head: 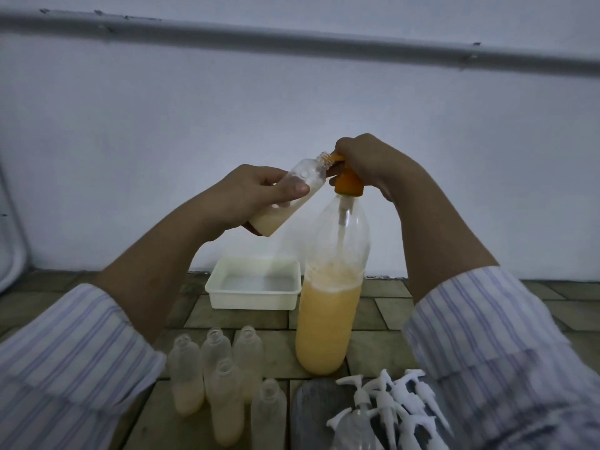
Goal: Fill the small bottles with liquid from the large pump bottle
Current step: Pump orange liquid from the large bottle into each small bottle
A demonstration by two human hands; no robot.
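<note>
Striped shirt sleeves [68, 362] fill the lower corners of the frame, with loose white pump caps [394, 402] heaped at the bottom right beside a dark stone slab [311, 414]. At lower centre, five small open bottles [224, 384] stand clustered on the tiled floor [383, 306], several holding pale liquid at the base. Just right of them rises the large pump bottle [331, 303], roughly half full of orange liquid. At mid-frame the right hand [373, 164] curls down over the bottle's orange pump head [349, 183], fingers wrapped around it. The left hand [250, 193] grips a small bottle [292, 196], tilted with its threaded mouth touching the pump's spout, pale liquid pooled at its lower end. A white plastic tray [253, 297] sits behind, against the wall [292, 92].
</note>
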